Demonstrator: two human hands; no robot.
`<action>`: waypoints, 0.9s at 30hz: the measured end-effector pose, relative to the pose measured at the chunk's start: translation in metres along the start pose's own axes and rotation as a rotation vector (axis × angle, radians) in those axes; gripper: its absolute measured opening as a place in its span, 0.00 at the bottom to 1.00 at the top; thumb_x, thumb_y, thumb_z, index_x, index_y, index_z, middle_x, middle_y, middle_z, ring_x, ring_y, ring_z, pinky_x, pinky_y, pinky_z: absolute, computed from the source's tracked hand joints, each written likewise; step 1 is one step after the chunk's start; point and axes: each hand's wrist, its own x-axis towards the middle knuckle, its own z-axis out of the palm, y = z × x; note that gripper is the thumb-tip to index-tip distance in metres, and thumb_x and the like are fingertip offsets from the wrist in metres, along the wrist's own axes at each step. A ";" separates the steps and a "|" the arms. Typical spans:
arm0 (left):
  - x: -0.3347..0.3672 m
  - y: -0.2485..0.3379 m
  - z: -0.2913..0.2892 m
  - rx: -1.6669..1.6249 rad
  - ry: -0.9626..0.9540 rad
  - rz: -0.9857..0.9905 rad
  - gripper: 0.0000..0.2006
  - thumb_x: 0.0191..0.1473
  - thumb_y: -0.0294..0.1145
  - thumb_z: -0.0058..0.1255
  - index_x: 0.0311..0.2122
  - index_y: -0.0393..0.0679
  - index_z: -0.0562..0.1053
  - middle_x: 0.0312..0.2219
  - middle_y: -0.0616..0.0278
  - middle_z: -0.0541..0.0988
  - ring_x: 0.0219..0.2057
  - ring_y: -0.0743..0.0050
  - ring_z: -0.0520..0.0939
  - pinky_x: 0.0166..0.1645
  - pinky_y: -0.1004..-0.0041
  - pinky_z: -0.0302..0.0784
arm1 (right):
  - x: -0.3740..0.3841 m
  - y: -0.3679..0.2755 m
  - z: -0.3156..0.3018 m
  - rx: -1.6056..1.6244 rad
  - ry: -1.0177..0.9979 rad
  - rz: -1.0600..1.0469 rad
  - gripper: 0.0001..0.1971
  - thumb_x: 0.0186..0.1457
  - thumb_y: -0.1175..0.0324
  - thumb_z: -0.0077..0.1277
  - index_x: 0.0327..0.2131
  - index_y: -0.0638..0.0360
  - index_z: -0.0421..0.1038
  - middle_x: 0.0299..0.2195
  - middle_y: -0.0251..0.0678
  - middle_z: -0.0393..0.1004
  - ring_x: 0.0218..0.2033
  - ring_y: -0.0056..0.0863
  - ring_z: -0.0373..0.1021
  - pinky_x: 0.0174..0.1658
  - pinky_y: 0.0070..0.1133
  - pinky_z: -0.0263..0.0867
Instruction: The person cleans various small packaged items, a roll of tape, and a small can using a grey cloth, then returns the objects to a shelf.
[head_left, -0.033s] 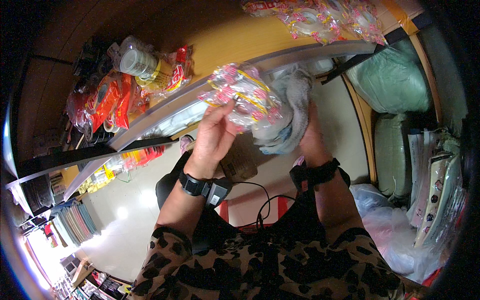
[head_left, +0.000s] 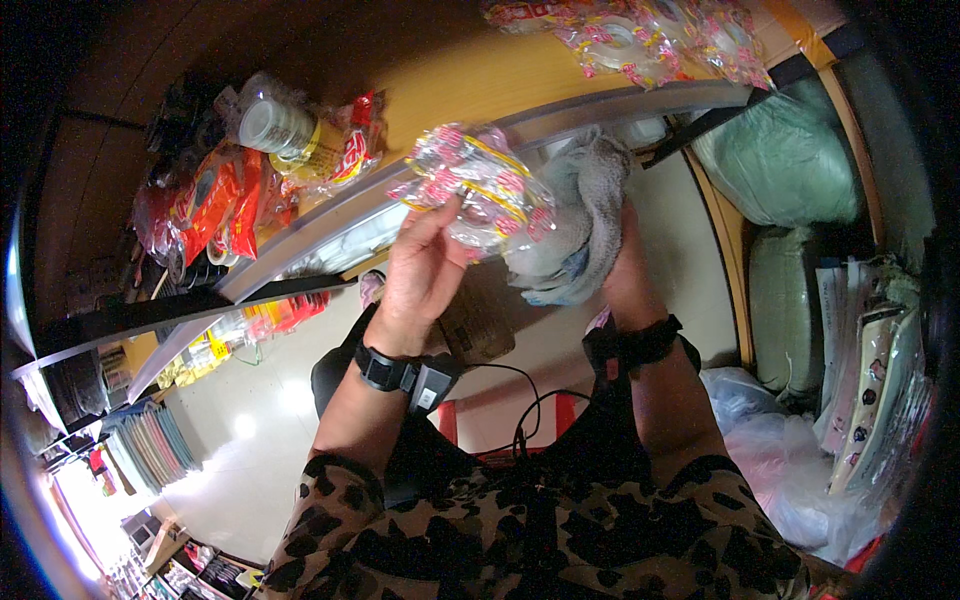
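Observation:
Between the thumb and fingers of my left hand (head_left: 425, 265) is a crinkled clear plastic packet (head_left: 485, 185) with pink and yellow print. A pale ring-like shape shows through the wrap, though glare blurs it. My right hand (head_left: 625, 270) is closed round a grey fluffy cloth (head_left: 590, 205) with blue-tinted folds; the cloth covers most of its fingers. Packet and cloth meet side by side in front of the shelf edge (head_left: 550, 120), the packet's right side overlapping the cloth.
Similar packets (head_left: 640, 50) lie on the wooden shelf (head_left: 470, 75) at the back. Left of them are a clear tub (head_left: 275, 125) and red packages (head_left: 215, 200). A cardboard box (head_left: 478, 320) sits below my hands. Green bundles (head_left: 785, 160) and plastic bags (head_left: 765, 450) stand to the right.
The packet in my left hand has shifted slightly left and up. The cloth in my right hand has turned a little, showing more of its grey folds.

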 end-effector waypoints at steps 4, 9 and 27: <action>0.001 0.004 -0.002 0.050 0.070 0.043 0.12 0.49 0.27 0.44 0.41 0.39 0.66 0.38 0.61 0.72 0.39 0.71 0.73 0.48 0.69 0.67 | 0.000 0.002 0.003 0.066 0.286 0.095 0.21 0.52 0.55 0.41 0.45 0.58 0.61 0.40 0.34 0.66 0.40 0.28 0.63 0.45 0.25 0.60; -0.002 0.000 0.015 0.188 0.105 0.105 0.13 0.49 0.24 0.42 0.43 0.42 0.65 0.37 0.62 0.72 0.37 0.74 0.73 0.44 0.74 0.68 | -0.008 0.007 0.026 -0.154 0.019 -0.020 0.21 0.49 0.60 0.46 0.46 0.59 0.59 0.39 0.33 0.66 0.39 0.24 0.64 0.43 0.23 0.62; -0.005 0.005 0.013 0.072 0.062 0.114 0.06 0.49 0.25 0.45 0.35 0.42 0.70 0.34 0.65 0.73 0.36 0.82 0.73 0.34 0.88 0.71 | -0.010 -0.010 0.006 0.088 0.287 -0.024 0.23 0.51 0.56 0.41 0.47 0.60 0.59 0.45 0.37 0.64 0.46 0.32 0.61 0.51 0.30 0.55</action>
